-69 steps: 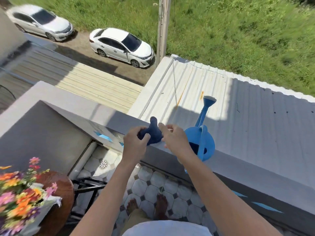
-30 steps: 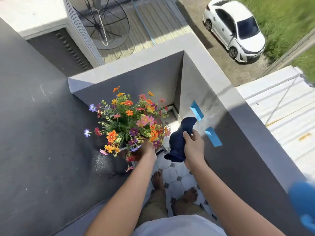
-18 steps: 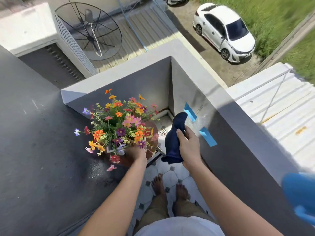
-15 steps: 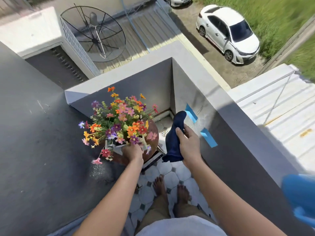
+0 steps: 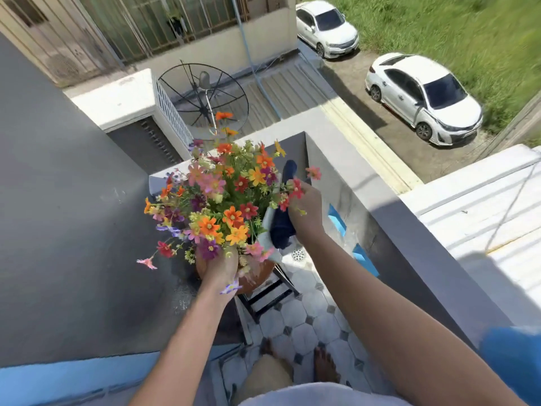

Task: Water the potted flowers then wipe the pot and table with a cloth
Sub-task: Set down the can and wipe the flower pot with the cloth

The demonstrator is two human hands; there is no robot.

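Fingers (image 5: 304, 197) of right hand (image 5: 307, 213): curled tight round a dark blue cloth (image 5: 281, 228), thumb side toward the blooms; cloth bunched, one end poking up past the knuckles at 12 o'clock, the bulk hanging below the palm. Pressed against the pale pot (image 5: 268, 230) at its 3 o'clock flank, presumably to rub that side dry.

Fingers of left hand (image 5: 218, 268): wrapped over the near side of the pot at 6 o'clock, largely hidden under petals; apparently gripping, likely to steady or lift the pot against the push of the cloth. Whether lifted clear or resting cannot be told.

Potted flowers (image 5: 222, 200): dense spray of orange, pink, red and purple heads, centre of view, spreading over both hands. Upright, slightly leaning to 11 o'clock.

Table (image 5: 257, 276): round brown top, only an edge visible beneath the pot at 5 o'clock; dark metal frame (image 5: 272, 291) below. Wiping of it judged not yet begun.

Floor tiles (image 5: 307, 326): pale octagons with dark insets, bare feet at 6 o'clock; drain cover (image 5: 298, 254) at 4 o'clock of the pot.

Balcony wall (image 5: 380, 200): grey, running from 12 to 4 o'clock. Blue blurred object (image 5: 512, 361) on it at far 4 o'clock, probably the watering can, set aside — suggests watering done.

Beyond, 12 to 2 o'clock: satellite dish (image 5: 205, 95), two white cars (image 5: 421, 98), grass.
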